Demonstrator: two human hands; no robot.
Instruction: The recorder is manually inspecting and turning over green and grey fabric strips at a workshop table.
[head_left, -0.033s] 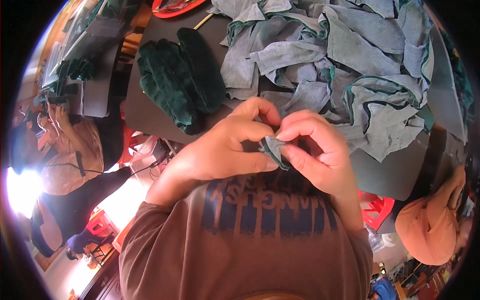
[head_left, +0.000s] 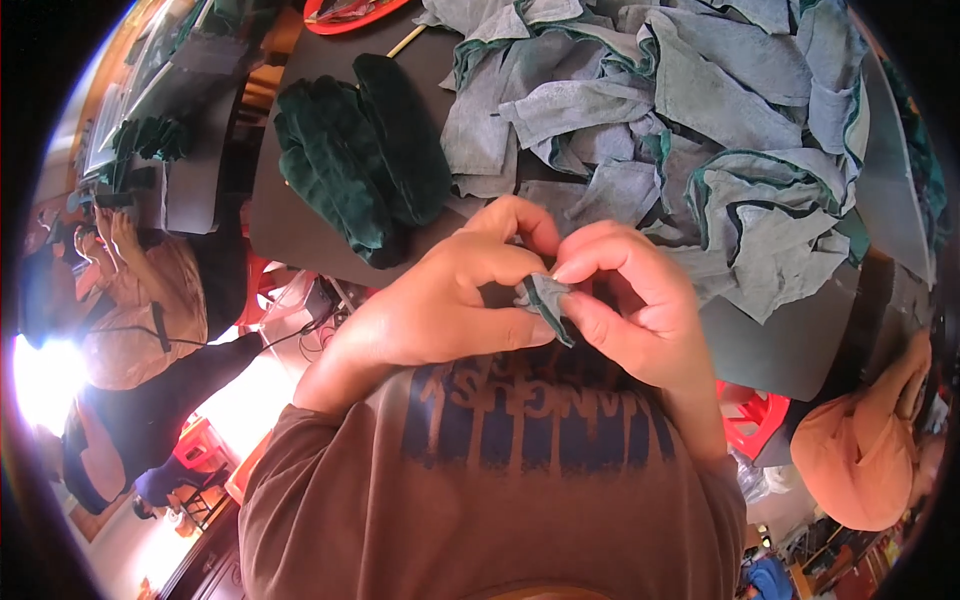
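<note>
My left hand [head_left: 455,285] and my right hand [head_left: 635,300] meet in front of my chest, at the near edge of the dark table. Between their fingertips is a small piece of grey-green cloth [head_left: 548,298] with a dark green edge. The right thumb and forefinger pinch it from the right. On its other side the left thumb and fingers curve round and press against it. Beyond my hands lies a heap of grey cloth pieces [head_left: 570,105] with dark green undersides. Left of the heap are folded dark green velvety bundles [head_left: 365,160].
A red tray [head_left: 350,20] and a thin stick [head_left: 405,42] lie at the table's far left. Other people sit close by on the left [head_left: 150,290] and right [head_left: 860,450]. A red stool [head_left: 750,418] stands beyond my right elbow.
The small cloth piece has turned slightly between my fingertips, and its dark edge shows more. Both hands keep almost the same place.
</note>
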